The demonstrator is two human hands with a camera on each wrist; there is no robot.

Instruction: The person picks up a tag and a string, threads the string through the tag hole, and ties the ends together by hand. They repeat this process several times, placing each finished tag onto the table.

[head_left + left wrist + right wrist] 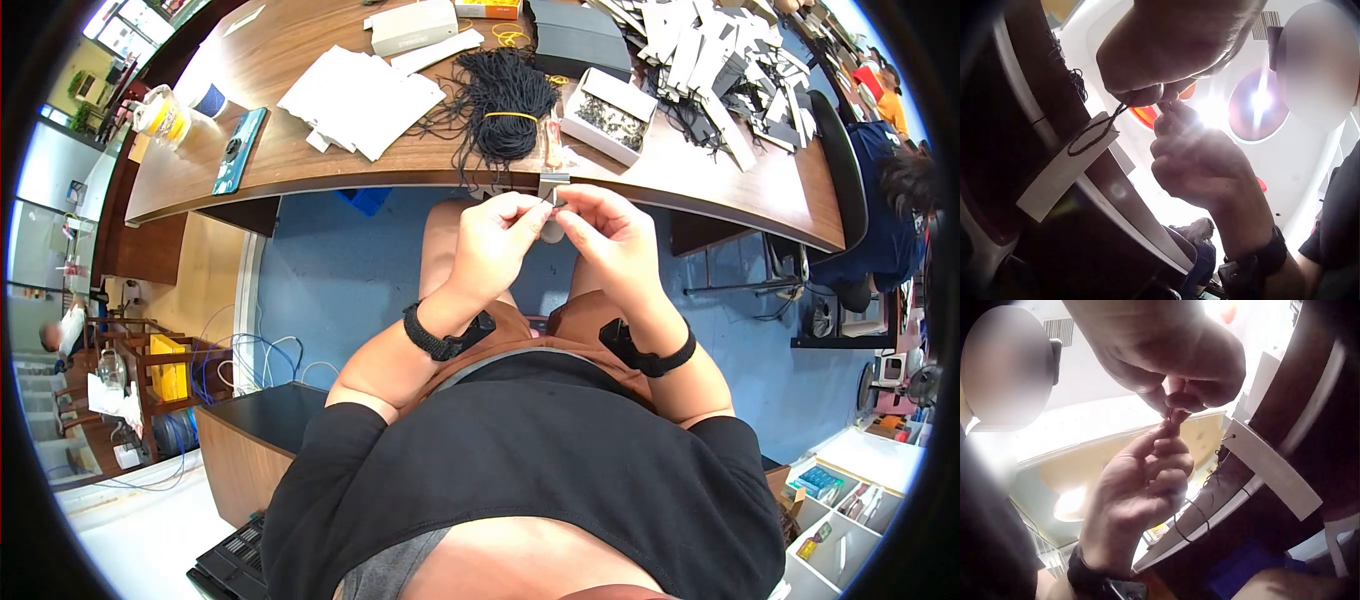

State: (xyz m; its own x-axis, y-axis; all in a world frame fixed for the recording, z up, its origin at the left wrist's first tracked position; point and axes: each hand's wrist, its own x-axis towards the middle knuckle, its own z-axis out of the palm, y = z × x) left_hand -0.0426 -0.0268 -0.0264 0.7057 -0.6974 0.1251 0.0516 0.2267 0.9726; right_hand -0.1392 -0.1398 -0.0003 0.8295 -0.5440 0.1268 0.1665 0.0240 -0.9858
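In the head view my left hand [490, 240] and right hand [615, 240] meet fingertip to fingertip just in front of the table edge. My left thumb and fingers pinch a thin dark cord [1094, 142], whose loop hangs below them. Beside the loop hangs a white hang tag [1275, 472] with a small hole near one end. My right thumb and forefinger pinch at the same spot, against the left fingertips; the bit of cord between them is mostly hidden by the fingers.
On the table [300, 180] lie a bundle of black cords [510, 100] bound with a yellow band, a stack of white sheets [360, 100] and an open white box [610, 115] of small dark pieces. Many tags [700, 60] are heaped at right. A phone [240, 150] lies left.
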